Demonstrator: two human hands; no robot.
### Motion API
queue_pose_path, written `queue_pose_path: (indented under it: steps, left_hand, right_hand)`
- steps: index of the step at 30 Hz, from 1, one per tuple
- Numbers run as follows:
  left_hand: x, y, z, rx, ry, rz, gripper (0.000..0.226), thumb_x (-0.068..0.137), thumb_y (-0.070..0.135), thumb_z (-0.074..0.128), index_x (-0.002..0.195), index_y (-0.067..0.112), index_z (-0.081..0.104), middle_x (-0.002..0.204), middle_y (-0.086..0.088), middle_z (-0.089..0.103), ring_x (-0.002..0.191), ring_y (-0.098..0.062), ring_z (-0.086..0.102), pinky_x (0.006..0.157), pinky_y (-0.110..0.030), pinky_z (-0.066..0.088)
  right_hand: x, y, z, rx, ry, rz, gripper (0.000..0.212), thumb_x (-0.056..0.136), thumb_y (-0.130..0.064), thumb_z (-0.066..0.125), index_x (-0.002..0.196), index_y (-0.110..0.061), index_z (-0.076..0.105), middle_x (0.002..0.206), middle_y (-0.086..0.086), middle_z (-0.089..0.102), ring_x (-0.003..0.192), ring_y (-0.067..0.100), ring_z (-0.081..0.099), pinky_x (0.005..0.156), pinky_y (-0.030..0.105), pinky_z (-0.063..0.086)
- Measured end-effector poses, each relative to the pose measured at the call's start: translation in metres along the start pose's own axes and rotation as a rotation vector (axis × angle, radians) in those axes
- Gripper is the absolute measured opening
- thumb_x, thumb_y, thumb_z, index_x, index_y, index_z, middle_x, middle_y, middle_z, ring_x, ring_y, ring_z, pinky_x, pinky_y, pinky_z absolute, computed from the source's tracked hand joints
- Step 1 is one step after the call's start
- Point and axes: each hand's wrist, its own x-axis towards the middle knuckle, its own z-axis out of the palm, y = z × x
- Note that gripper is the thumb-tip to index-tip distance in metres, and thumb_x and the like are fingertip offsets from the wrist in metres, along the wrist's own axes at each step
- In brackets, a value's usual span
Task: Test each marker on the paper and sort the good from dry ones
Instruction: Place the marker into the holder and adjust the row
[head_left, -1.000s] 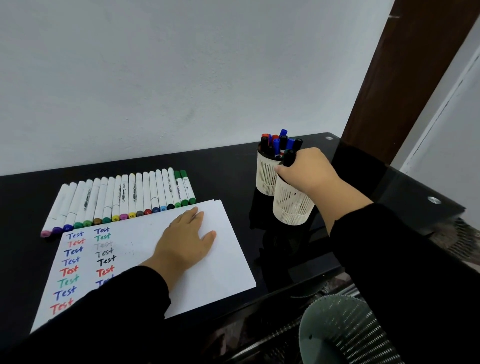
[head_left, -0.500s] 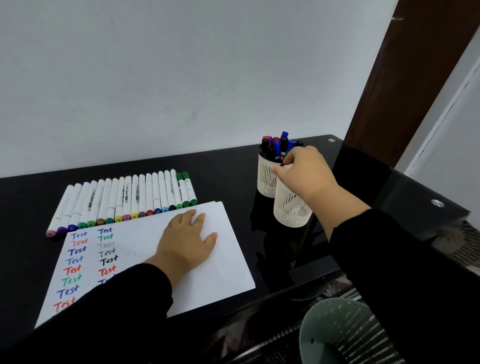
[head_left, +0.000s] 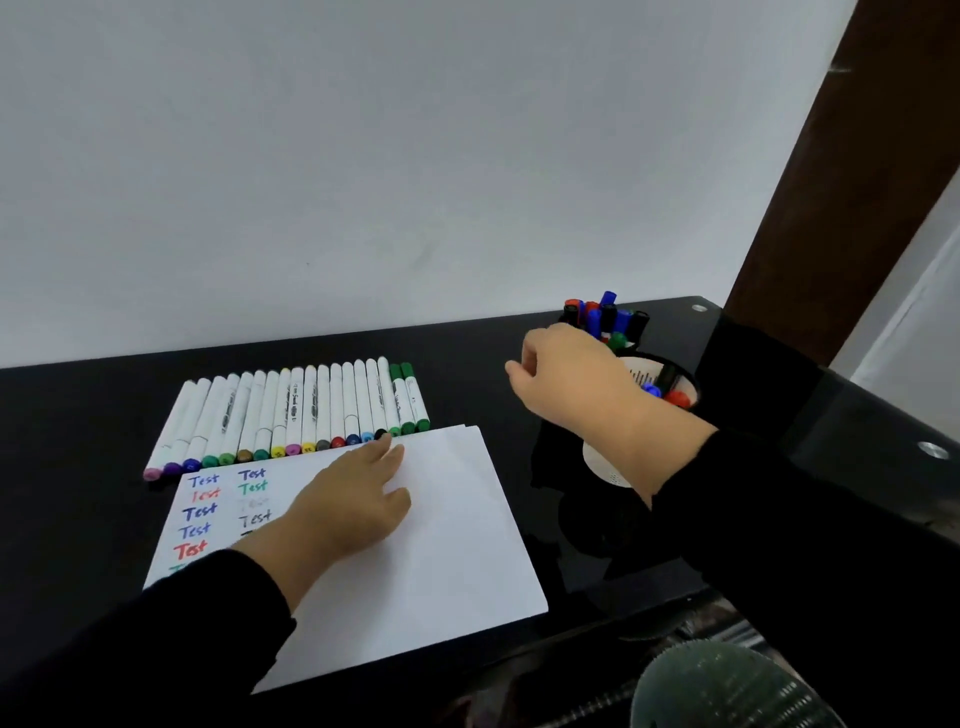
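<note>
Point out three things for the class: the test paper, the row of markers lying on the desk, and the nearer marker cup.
test paper (head_left: 457, 530), head view, blank right part of the sheet.
row of markers (head_left: 291, 410), head view, white barrels mid-row.
nearer marker cup (head_left: 605, 465), head view, lower outer wall.

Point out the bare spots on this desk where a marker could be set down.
Free: the dark desk left of the marker row, the strip behind that row up to the wall, and the gap between the paper and the near cup. Crowded: the right rear corner, where two cups and the right hand sit. The left hand presses the paper.
</note>
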Motion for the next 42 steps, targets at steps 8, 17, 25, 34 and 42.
queue_pose_path:
  steps: [8,17,25,34,42]
  left_hand:
    - [-0.01,-0.036,0.008,0.06,0.049,0.017,0.07,0.093,0.057,0.027,0.151,0.024,0.006,0.157,0.01,-0.007,0.143,-0.008,-0.001,0.113,-0.025,0.003]
    - [-0.009,-0.045,0.017,0.045,0.183,0.067,0.1,0.061,0.07,-0.003,0.15,0.027,0.008,0.156,0.012,-0.005,0.142,-0.005,-0.002,0.1,-0.012,-0.007]
    - [-0.006,-0.049,0.023,0.047,0.17,0.07,0.101,0.059,0.068,-0.008,0.15,0.025,0.008,0.157,0.01,-0.006,0.143,-0.006,-0.002,0.105,-0.015,-0.005]
    - [-0.007,-0.042,0.016,0.201,0.133,0.105,0.091,0.073,0.063,-0.008,0.15,0.016,0.003,0.158,-0.002,-0.004,0.144,-0.014,-0.002,0.106,-0.02,-0.007]
    - [-0.032,-0.035,-0.003,-0.069,0.369,-0.007,0.076,0.095,0.044,0.041,0.149,0.014,-0.004,0.157,0.001,-0.007,0.144,-0.012,-0.004,0.108,-0.019,-0.004]
  right_hand:
    - [0.033,-0.026,0.069,0.071,-0.09,-0.065,0.023,0.096,-0.037,0.046,0.096,-0.015,0.054,0.098,0.003,0.053,0.085,0.018,0.054,0.073,0.031,0.049]
    - [0.07,-0.051,0.126,0.165,-0.208,-0.035,0.029,0.095,-0.036,0.046,0.093,-0.009,0.057,0.08,0.002,0.053,0.072,0.018,0.053,0.054,0.028,0.038]
    - [0.084,-0.059,0.133,0.224,-0.229,0.1,0.038,0.09,-0.029,0.05,0.059,-0.013,0.036,0.056,-0.001,0.035,0.047,0.015,0.032,0.044,0.025,0.024]
    - [0.062,-0.053,0.106,0.447,-0.095,0.234,0.028,0.086,-0.032,0.054,0.071,-0.009,0.054,0.056,0.001,0.041,0.049,0.016,0.037,0.048,0.027,0.032]
    - [-0.005,-0.064,0.061,0.575,-0.194,0.134,0.021,0.083,-0.031,0.057,0.078,-0.01,0.058,0.069,0.002,0.054,0.058,0.014,0.046,0.053,0.025,0.038]
